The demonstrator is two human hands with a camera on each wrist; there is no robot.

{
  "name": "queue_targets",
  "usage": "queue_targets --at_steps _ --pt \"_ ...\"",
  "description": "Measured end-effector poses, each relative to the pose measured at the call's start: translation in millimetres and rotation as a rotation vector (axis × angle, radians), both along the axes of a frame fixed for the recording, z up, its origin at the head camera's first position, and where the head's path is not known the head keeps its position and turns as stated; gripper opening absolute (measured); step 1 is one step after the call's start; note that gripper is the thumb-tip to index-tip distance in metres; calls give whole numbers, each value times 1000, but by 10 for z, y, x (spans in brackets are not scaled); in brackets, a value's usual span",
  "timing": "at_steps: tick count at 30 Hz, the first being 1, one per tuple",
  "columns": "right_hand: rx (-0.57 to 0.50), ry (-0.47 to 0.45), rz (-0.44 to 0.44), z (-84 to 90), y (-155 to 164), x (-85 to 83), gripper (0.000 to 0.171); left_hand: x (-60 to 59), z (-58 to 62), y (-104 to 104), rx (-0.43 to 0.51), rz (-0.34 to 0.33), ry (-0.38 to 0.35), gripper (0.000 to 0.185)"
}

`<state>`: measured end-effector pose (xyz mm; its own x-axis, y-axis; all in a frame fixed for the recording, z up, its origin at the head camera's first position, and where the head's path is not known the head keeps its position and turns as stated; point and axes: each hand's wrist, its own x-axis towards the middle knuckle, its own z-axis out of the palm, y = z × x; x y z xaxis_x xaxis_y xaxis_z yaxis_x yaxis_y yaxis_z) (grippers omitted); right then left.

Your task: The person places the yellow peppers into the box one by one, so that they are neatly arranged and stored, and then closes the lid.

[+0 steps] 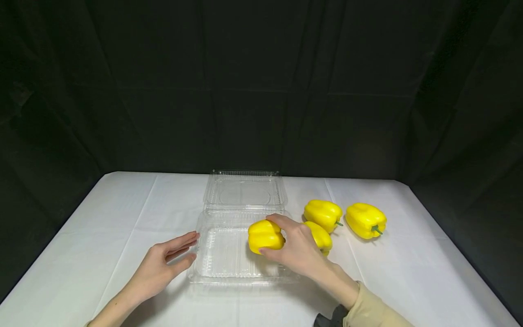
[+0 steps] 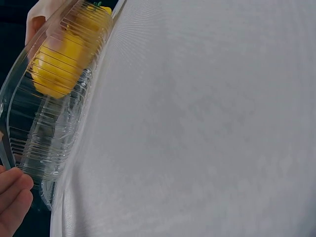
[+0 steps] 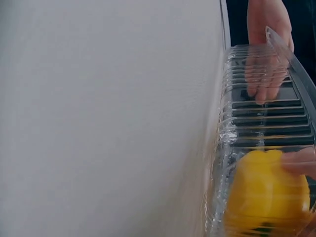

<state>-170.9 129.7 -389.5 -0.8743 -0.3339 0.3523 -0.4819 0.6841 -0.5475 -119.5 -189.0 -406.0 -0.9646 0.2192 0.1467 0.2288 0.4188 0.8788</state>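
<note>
My right hand (image 1: 300, 247) grips a yellow bell pepper (image 1: 265, 236) between thumb and fingers, over the right half of a clear plastic clamshell container (image 1: 222, 268). Through the container's ribbed wall, the right wrist view shows that pepper (image 3: 266, 192) low inside, with its stem end toward the camera. My left hand (image 1: 161, 265) is at the container's left side, fingers fairly straight, fingertips right at the rim. In the left wrist view the left fingers (image 2: 17, 195) appear beside the clear wall. The container's lid (image 1: 245, 188) lies folded back, away from me.
To the right of the container are three more yellow peppers: one (image 1: 323, 214) behind, one (image 1: 365, 220) farther right, and one (image 1: 320, 238) partly hidden by my right hand. A white cloth (image 1: 118, 227) covers the table. Dark curtains (image 1: 253, 91) surround it at the back and sides.
</note>
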Motion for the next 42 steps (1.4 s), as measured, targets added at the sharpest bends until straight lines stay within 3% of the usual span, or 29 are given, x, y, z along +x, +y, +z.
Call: queue_targets --at_steps 15,42 --pt "17 51 33 -105 -46 -22 71 -1 0 4 -5 5 0 50" --pt "81 130 15 -115 -40 -20 72 6 5 12 3 20 -17 50"
